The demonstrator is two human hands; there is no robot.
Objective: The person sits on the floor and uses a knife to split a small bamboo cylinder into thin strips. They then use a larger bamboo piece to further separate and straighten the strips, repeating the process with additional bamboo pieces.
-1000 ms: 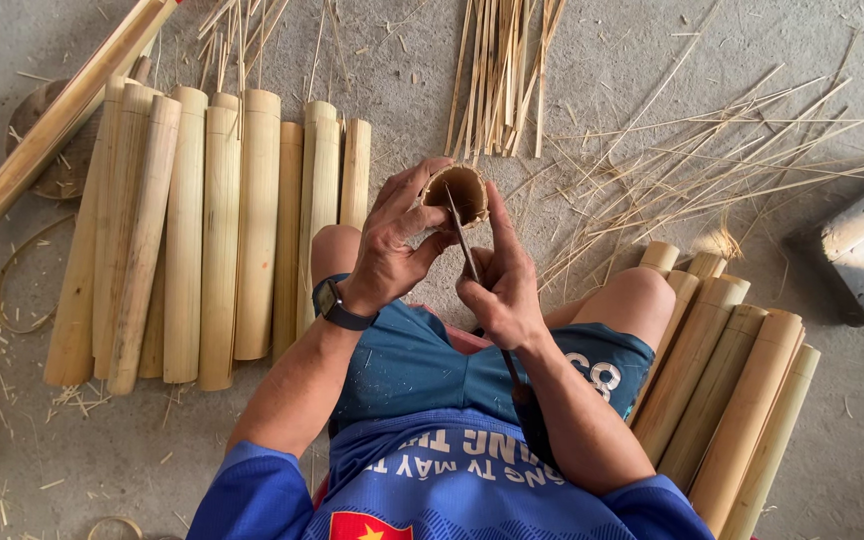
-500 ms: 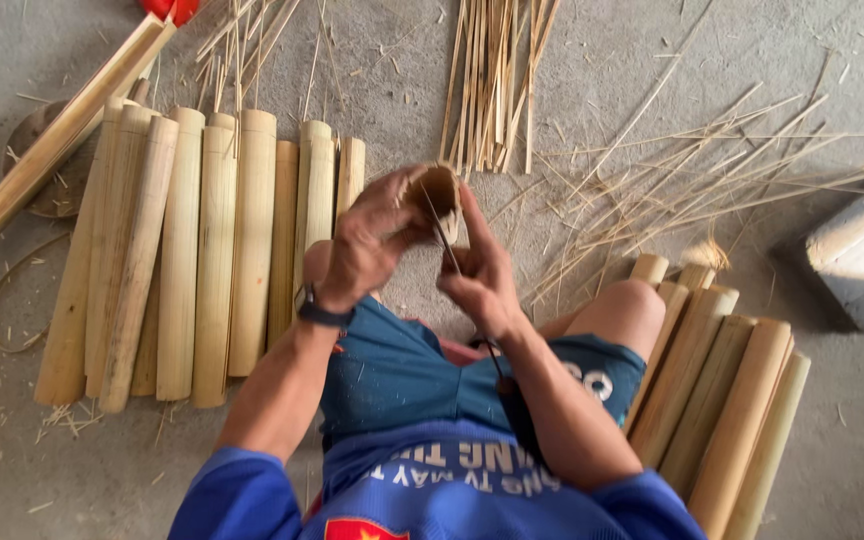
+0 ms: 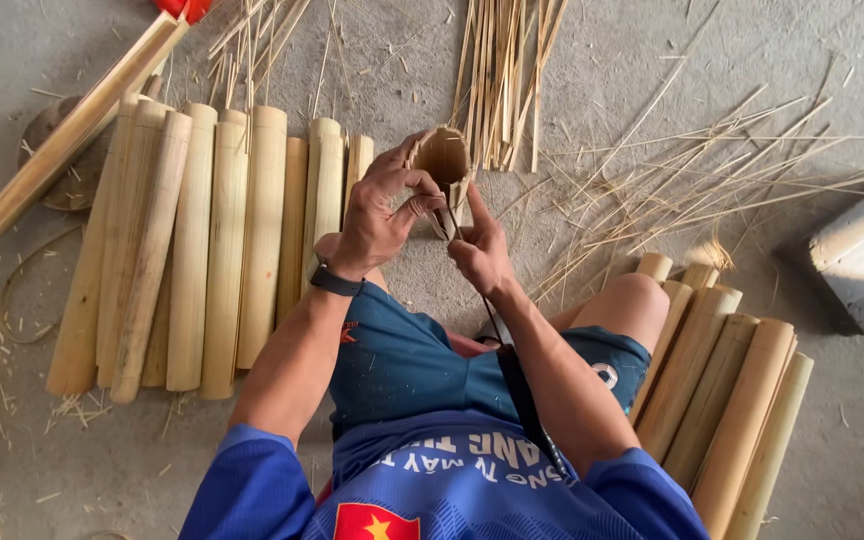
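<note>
Bamboo, a short hollow tube (image 3: 442, 158) of it, sits upright between the knees with its open mouth tilted toward the camera, just in front of the splints on the floor. Left hand (image 3: 380, 212) is curled round the tube's wall, fingers wrapped and thumb pressing, so the piece is held firm. Right hand (image 3: 479, 250) is closed on a long dark blade (image 3: 512, 370) whose handle runs back along the forearm, tip meeting the tube's rim; exactly where the edge bites is hidden by the fingers. To split cleanly, I'd say the blade wants to sit square across the rim, and the left fingers should stay below the cut line. A black wristband (image 3: 336, 281) shows on the left wrist. Outward now: a row of thick bamboo poles (image 3: 212, 250) lies on the left, another stack (image 3: 722, 400) under the right knee, thin split strips (image 3: 497, 80) ahead on the concrete floor (image 3: 652, 60).
</note>
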